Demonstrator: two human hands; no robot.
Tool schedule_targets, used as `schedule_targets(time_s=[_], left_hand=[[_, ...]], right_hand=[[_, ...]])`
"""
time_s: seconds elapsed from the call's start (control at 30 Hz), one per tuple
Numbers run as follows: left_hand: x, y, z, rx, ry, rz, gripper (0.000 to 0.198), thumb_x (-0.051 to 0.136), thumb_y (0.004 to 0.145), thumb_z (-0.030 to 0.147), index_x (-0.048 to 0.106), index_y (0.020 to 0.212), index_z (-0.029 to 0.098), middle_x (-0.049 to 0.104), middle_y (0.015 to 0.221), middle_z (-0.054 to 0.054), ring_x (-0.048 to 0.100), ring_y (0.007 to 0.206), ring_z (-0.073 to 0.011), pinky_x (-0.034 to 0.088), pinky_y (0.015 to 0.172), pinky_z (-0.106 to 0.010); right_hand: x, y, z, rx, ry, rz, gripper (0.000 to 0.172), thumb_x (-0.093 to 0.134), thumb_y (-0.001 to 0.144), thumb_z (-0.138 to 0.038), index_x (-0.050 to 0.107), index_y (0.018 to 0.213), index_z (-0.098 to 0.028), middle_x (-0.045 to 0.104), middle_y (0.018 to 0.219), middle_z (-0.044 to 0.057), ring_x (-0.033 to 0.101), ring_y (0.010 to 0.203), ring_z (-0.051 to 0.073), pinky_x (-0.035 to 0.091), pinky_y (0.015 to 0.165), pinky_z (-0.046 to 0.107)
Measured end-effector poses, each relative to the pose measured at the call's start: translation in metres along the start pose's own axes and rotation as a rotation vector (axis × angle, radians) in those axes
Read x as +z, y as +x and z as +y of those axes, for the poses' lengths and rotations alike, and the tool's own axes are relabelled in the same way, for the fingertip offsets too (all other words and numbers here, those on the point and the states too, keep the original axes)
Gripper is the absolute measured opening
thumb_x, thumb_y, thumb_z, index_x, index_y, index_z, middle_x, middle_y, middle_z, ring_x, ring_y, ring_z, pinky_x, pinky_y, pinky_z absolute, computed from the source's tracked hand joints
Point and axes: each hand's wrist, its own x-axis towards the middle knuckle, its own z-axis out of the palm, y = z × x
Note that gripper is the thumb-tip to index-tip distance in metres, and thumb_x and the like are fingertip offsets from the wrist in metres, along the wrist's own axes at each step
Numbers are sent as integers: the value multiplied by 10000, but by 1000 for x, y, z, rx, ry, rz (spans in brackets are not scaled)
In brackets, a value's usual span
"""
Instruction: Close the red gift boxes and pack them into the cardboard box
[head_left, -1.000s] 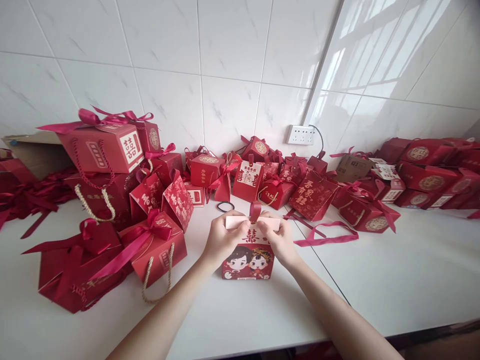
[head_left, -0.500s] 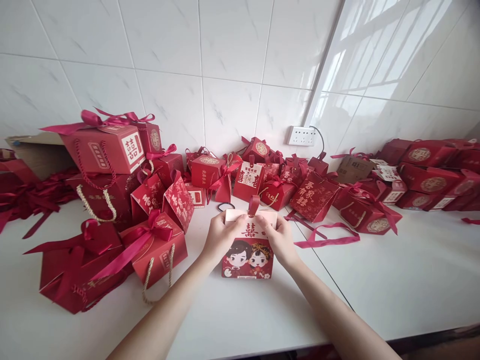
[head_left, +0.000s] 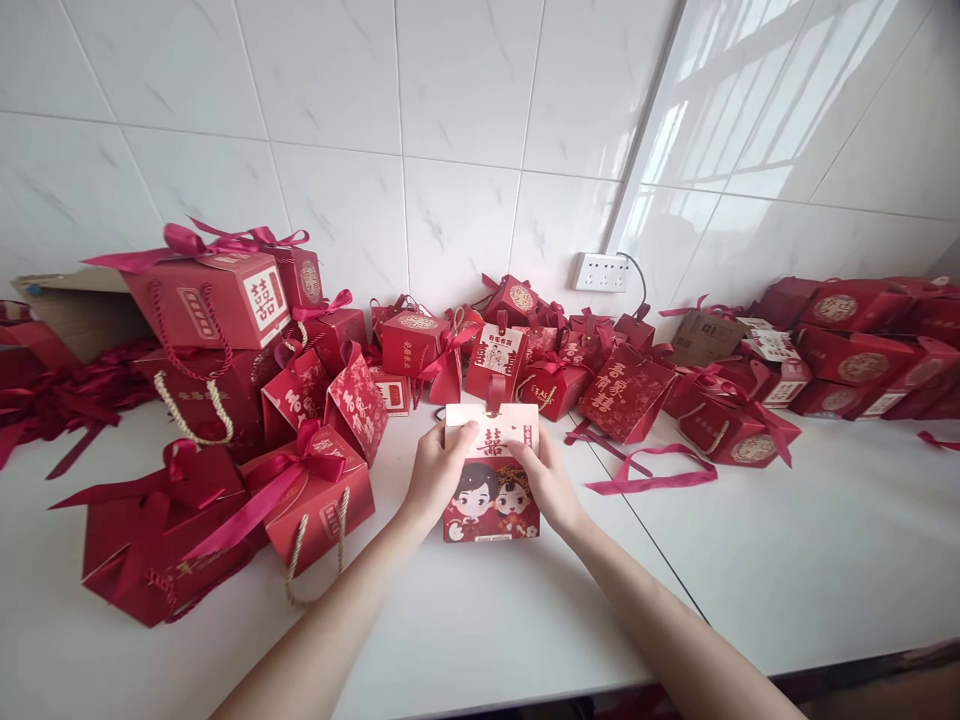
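Upright in front of me is a red and white gift box [head_left: 491, 500] with two cartoon figures on its front and a small red strap loop at its top. My left hand [head_left: 439, 470] grips its left side, thumb on the white upper panel. On the opposite side my right hand [head_left: 553, 480] holds it too, with the thumb lying on the front. The fingers behind the box are hidden. Just beyond it stands another red box [head_left: 495, 362] with a white picture panel.
Red gift boxes with ribbon bows [head_left: 300, 490] are piled at the left on the white table [head_left: 810, 560]. More red boxes [head_left: 855, 355] are stacked at the right. A loose ribbon [head_left: 660, 482] lies right of my hands. A power strip [head_left: 601, 272] is against the tiled wall.
The gift box has risen slightly in view, and its strap loop stands higher. My thumbs have moved apart from the top middle towards the box's sides, uncovering more of the white panel.
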Motion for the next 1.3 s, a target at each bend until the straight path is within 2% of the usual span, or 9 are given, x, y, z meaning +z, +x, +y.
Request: schedule_targets(time_s=[0.1,0.2,0.3,0.4,0.6,0.8,0.97,1.13,1.3], left_hand=[[-1,1,2,14,-28,41,345,628,715,466,627,803,132,656,694,-25,589,636,-156,442,572,-233],[-5,1,9,46,-78,48,311,640,695,448,612,719,139,597,591,7,545,563,-135,419,529,-229],[-10,-1,14,65,-116,-80,314,666,650,433,573,586,140,509,481,22,476,466,-113,377,466,-232],[-13,-4,16,52,-136,-200,343,691,599,440,540,510,145,452,429,24,437,419,-107,350,430,-241],[-12,-8,18,111,-125,-220,314,665,606,438,574,546,143,471,452,8,448,442,-118,352,437,-247],[-12,-4,26,204,-28,-110,203,639,657,333,626,733,145,559,600,11,493,551,-115,379,505,-211],[-10,-5,25,248,71,-88,135,570,716,269,617,770,154,599,676,0,536,629,-133,420,578,-217],[-7,-11,24,354,99,-185,133,568,755,281,626,772,162,650,791,-34,597,734,-162,454,654,-230],[-5,-12,26,361,153,-119,161,623,753,335,638,758,174,662,719,-20,607,684,-155,454,620,-221]], right_hand=[[-2,-1,-2,8,-25,0,294,550,788,-365,520,1032,-203,621,1034,51,579,946,226,474,818,351],[-7,-2,-6,-29,42,-77,269,593,760,-395,556,940,-198,636,937,40,600,849,213,487,752,333],[-12,-6,-10,-25,121,-125,282,625,730,-445,591,853,-194,640,777,24,607,702,200,490,642,316],[-15,-9,-12,5,134,-82,327,638,691,-512,596,739,-191,613,678,23,579,606,192,470,548,303],[-16,-10,-9,7,137,-59,357,657,677,-521,563,610,-183,530,577,-1,491,505,139,421,479,269],[-13,-5,-12,-11,39,-16,346,616,726,-524,598,696,-180,592,643,13,541,567,165,445,511,272],[-6,-5,-10,-101,-34,-15,284,597,786,-447,592,926,-200,628,881,34,587,774,181,489,648,270],[-6,-6,-12,-155,-140,25,256,588,794,-437,597,782,-182,589,730,11,532,633,138,444,551,233],[-8,-6,-14,-170,-155,-20,271,581,793,-443,620,752,-178,607,721,20,544,631,146,439,547,240]])
